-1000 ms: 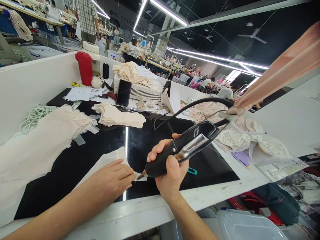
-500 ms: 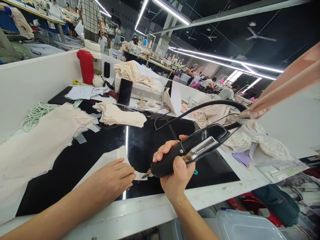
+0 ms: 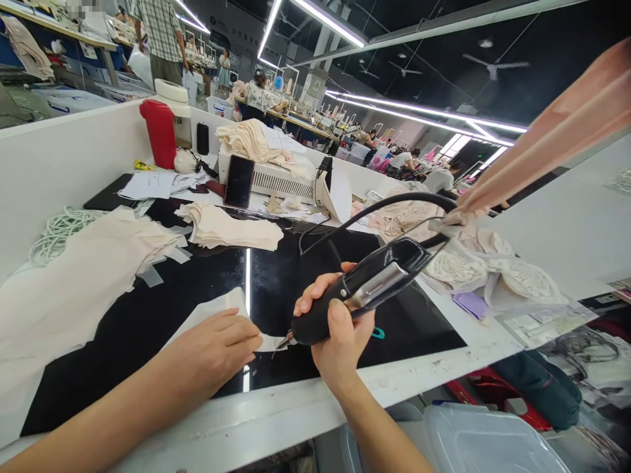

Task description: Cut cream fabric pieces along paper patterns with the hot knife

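Observation:
My right hand (image 3: 340, 328) is closed around a black corded hand tool (image 3: 362, 289) with a metal lever along its side. Its pointed metal tip (image 3: 284, 341) meets the right end of a cream fabric piece (image 3: 229, 305). The tool looks like a handheld electric cutter. My left hand (image 3: 224, 341) lies on that fabric, fingers stretched out and close together, pressing it down just left of the tip. Part of the piece is hidden under this hand. The fabric rests on a glossy black work mat (image 3: 162, 315).
Stacked cream cut pieces (image 3: 231, 226) and a larger fabric pile (image 3: 83, 263) lie left and behind. A phone (image 3: 239, 182) leans on a white vented box (image 3: 283, 177). Lace cups (image 3: 522, 279) are at right. A peach cloth strip (image 3: 552, 138) holds the tool's black cable (image 3: 394, 197).
The whole view has shifted slightly left. The tool tip and both hands keep nearly the same places at the fabric's right end, with the tool tilted much as before.

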### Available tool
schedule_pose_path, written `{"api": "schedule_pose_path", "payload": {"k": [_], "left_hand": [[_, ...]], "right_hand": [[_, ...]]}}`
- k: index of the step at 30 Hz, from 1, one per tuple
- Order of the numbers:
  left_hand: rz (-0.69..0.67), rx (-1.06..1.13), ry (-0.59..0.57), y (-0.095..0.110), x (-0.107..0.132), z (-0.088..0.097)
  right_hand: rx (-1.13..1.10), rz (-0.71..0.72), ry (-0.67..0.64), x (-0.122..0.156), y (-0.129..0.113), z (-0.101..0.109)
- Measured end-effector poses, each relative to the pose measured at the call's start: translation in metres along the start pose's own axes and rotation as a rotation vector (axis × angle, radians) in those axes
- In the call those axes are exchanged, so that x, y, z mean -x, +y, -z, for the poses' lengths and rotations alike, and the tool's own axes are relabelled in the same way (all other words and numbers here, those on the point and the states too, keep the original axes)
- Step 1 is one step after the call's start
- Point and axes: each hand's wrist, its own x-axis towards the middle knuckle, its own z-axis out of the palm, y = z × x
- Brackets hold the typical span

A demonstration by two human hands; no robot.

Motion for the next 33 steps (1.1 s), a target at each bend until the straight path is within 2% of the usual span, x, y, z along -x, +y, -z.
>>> {"api": "schedule_pose_path", "payload": {"k": [4, 8, 11, 14, 18, 21, 27, 30, 33], "left_hand": [[0.049, -0.021, 0.08, -0.017, 0.001, 0.012], [0.12, -0.051, 0.081, -0.033, 0.005, 0.013], [0.184, -0.068, 0.068, -0.031, 0.007, 0.009], [0.203, -0.091, 0.059, -0.02, 0.006, 0.009], [0.261, -0.082, -0.074, -0.01, 0.002, 0.02], [0.317, -0.08, -0.147, -0.014, -0.005, 0.03], [0.11, -0.007, -0.141, -0.041, -0.031, 0.033], [0.068, 0.041, -0.209, -0.05, -0.043, 0.027], [0.082, 0.049, -0.311, -0.055, -0.049, 0.022]], "right_hand": [[0.035, 0.029, 0.024, -0.015, 0.009, 0.007], [0.061, 0.054, 0.106, -0.037, 0.019, 0.013], [0.072, 0.065, 0.139, -0.049, 0.024, 0.013], [0.082, 0.075, 0.118, -0.053, 0.027, 0.01], [0.039, 0.048, 0.102, -0.053, 0.027, 0.004], [0.016, 0.017, 0.085, -0.051, 0.024, -0.001], [-0.033, 0.012, 0.066, -0.05, 0.023, -0.01], [-0.027, -0.001, 0.078, -0.049, 0.025, -0.012], [-0.018, -0.018, 0.078, -0.049, 0.027, -0.014]]}}
